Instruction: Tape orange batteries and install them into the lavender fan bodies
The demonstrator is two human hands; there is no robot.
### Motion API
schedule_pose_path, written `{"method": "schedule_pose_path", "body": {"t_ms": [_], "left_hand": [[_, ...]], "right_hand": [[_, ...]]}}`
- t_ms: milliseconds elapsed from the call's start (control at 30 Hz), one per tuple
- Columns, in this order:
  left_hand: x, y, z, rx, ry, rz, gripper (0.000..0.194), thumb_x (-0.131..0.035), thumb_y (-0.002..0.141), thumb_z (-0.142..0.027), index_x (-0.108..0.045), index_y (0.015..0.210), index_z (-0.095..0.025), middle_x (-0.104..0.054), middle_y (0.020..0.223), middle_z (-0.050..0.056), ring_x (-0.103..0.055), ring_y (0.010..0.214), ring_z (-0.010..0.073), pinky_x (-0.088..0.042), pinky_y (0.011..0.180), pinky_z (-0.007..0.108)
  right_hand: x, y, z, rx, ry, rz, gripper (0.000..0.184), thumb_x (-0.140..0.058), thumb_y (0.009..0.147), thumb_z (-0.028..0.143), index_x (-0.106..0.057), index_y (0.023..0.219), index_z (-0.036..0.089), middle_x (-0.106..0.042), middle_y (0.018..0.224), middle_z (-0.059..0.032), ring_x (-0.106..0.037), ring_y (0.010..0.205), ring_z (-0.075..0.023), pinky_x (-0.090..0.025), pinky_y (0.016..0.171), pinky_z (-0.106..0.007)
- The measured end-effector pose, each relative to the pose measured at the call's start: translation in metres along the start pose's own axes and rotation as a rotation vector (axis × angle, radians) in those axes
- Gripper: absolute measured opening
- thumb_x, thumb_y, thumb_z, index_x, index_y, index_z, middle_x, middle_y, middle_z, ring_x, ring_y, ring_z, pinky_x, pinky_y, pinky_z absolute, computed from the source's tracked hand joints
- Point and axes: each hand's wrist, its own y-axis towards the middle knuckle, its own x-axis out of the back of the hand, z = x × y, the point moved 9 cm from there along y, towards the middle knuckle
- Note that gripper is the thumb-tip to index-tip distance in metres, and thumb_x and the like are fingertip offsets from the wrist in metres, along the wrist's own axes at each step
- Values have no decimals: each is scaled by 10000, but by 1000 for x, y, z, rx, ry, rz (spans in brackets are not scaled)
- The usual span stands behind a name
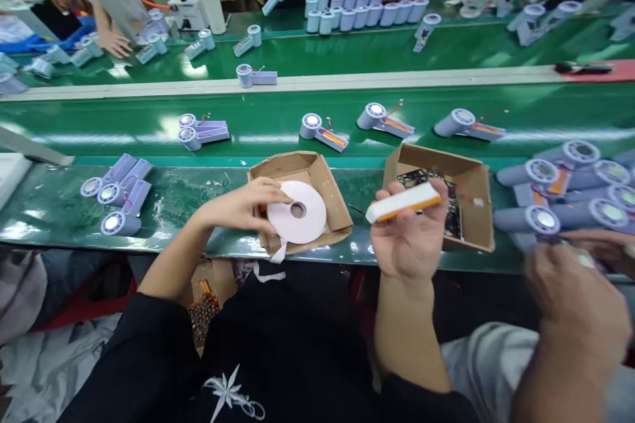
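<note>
My left hand [243, 206] reaches into a small cardboard box [327, 185], fingers pinched at the rim of a white tape roll [297, 211] that lies in it. My right hand [409, 234] is raised just above the table edge and grips a white bar-shaped part with an orange strip [403, 203]. Behind that hand sits a second cardboard box [469, 178] with dark circuit boards in it.
Lilac fan housings lie on the green belt: three at the left [116, 195], a pile at the right [570, 195], several along the middle lane [380, 117]. A co-worker's blurred hand [575, 297] is at lower right. Other people work across the far belt.
</note>
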Motion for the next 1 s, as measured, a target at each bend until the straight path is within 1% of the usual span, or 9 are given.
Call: {"method": "schedule_pose_path", "body": {"t_ms": [100, 167, 233, 333, 533, 633, 733, 867, 1000], "left_hand": [[68, -11, 95, 337, 143, -295, 454, -539, 1124, -512, -792, 1363, -222, -790, 1360, 140, -690, 1305, 321, -516, 1197, 532], [108, -30, 148, 567, 421, -449, 417, -540, 1107, -431, -801, 1320, -184, -755, 1429, 168, -604, 1427, 382, -426, 1266, 615], [130, -43, 188, 689, 630, -439, 398, -570, 1074, -396, -798, 1315, -178, -706, 1501, 193, -487, 1526, 451, -365, 1273, 698], [132, -47, 226, 679, 749, -280, 407, -531, 1072, -368, -783, 1320, -166, -715, 1456, 219, -490, 1486, 471, -441, 1177, 691], [97, -4, 222, 429, 735, -179, 442, -436, 1133, -407, -817, 1260, -223, -733, 1438, 142, -561, 1397, 366, -543, 1076, 523], [74, 52, 209, 246, 706, -116, 414, -483, 1091, -329, -842, 1270, -224, -715, 1440, 166, -531, 1416, 380, -530, 1095, 535], [59, 98, 219, 227, 651, 65, 316, -638, 963, -294, -873, 1150, -194, -753, 1345, 167, -600, 1305, 366, -498, 1121, 490], [60, 120, 234, 226, 494, 197, 276, -717, 885, -445, -864, 1002, -242, -825, 1148, 53, -699, 1006, 239, -506, 973, 320], [63, 121, 230, 187, 295, 113, 268, -720, 885, -468, -855, 954, -246, -843, 1072, 17, -730, 947, 202, -511, 880, 275]], "right_hand": [[22, -15, 2, 15, -34, -44, 561, -1073, 707, 327, -769, 1169, 423, -861, 1077, 71, -857, 937, -156, -728, 858, -297], [36, -18, 4, 10, -57, -71, 557, -1078, 698, 318, -764, 1147, 420, -863, 1053, 75, -861, 921, -156, -734, 844, -304], [44, -20, 4, -5, -77, -64, 545, -1075, 706, 315, -759, 1141, 410, -870, 1033, 70, -867, 920, -166, -736, 816, -299], [47, -24, 2, -31, -107, -26, 520, -1065, 731, 325, -755, 1145, 387, -882, 1021, 51, -875, 932, -176, -729, 789, -274], [10, -13, 12, 35, -200, 79, 495, -1037, 782, 426, -729, 1170, 423, -877, 1028, 61, -875, 973, -215, -752, 850, -367], [-48, 25, 23, 173, -295, 178, 547, -991, 801, 547, -698, 1253, 448, -845, 1173, 49, -844, 1173, -269, -722, 1043, -487], [-118, 77, 12, 253, -407, 308, 624, -882, 886, 603, -635, 1425, 410, -766, 1391, 5, -750, 1381, -293, -668, 1139, -498], [-197, 132, -50, 209, -534, 613, 723, -840, 908, 515, -563, 1548, 326, -802, 1273, -10, -794, 1202, -236, -681, 1030, -417], [-223, 149, -135, 94, -772, 881, 601, -804, 878, 357, -633, 1438, 218, -820, 978, 6, -779, 905, -204, -654, 925, -385]]}}
